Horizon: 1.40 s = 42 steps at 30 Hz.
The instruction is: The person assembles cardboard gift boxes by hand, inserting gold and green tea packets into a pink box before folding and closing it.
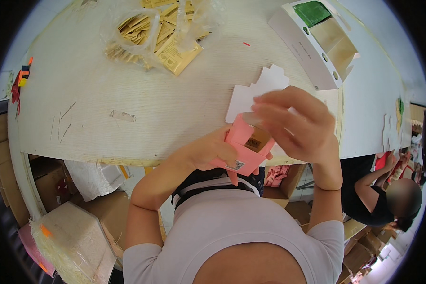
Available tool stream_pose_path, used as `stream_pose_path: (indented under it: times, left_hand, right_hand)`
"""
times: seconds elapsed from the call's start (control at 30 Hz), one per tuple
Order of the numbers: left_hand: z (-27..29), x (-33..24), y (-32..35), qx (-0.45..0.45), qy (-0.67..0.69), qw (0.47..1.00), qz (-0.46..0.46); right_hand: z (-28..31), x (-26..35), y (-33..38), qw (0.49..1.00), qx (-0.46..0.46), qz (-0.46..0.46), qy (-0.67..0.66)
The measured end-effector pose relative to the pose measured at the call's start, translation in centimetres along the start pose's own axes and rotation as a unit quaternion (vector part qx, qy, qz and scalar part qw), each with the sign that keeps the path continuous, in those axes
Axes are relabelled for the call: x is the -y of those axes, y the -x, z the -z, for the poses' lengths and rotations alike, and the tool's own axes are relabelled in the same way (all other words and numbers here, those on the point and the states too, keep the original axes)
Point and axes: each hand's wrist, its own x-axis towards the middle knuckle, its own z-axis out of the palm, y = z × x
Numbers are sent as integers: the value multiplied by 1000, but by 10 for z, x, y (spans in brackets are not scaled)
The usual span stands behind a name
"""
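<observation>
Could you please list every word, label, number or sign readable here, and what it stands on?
I leave out wording.
Pink box: a square code.
Packet inside it: dark print, blurred.
White box: small print on its side.
Yellow packets: printing, mostly too small to read.

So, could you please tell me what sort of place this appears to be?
Probably a small packing workshop: yellow sachets lie heaped on a large worktable, the left hand holds a pink box, and brown cardboard boxes stand lower down.
</observation>
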Motion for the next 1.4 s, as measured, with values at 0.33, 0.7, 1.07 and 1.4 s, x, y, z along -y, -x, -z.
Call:
stream_pose_path:
  times: [0.33, 0.7, 1.07, 1.4]
  left_hand:
    - [11, 3, 5, 43, 54, 995, -72]
    - [15, 4, 6, 66, 68, 989, -113]
    - [20, 5, -1, 141, 134, 974, -114]
    - [22, 12, 3, 55, 81, 985, -141]
  right_hand:
    - [0, -31, 34, 906, -25, -143, -398]
    - [-12, -6, 34, 836, -83, -310, -444]
    - [-21, -8, 32, 721, -113, -347, -589]
    - [-29, 9, 18, 833, -161, -367, -381]
